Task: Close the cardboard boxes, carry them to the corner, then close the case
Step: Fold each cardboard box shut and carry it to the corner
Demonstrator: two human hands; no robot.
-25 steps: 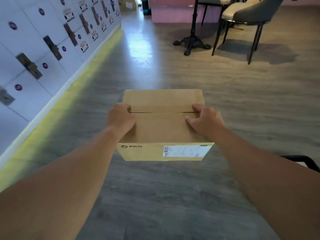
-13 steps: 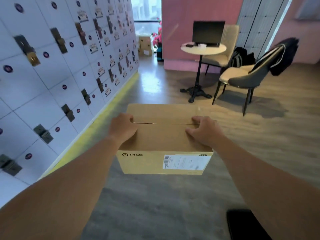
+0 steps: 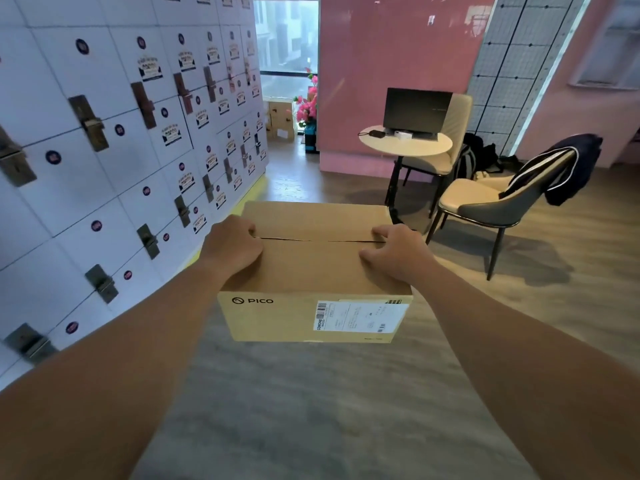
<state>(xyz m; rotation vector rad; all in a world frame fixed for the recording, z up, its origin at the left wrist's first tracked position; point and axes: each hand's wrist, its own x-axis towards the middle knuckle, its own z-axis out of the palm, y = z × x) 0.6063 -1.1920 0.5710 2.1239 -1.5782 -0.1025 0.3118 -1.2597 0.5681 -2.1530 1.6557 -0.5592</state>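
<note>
My view has lifted toward the round table [image 3: 405,147]; left hand [image 3: 230,244] and right hand [image 3: 394,252] curl round the closed cardboard box [image 3: 311,271], held short of that table.

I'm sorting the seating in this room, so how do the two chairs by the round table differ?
The near chair stands in the open beside the round table, seat in full view; the far chair sits behind the table, partly hidden by it and the laptop. A dark jacket hangs over the near chair's back; the far chair's back is bare. Both have cream seats and thin dark legs.
</note>
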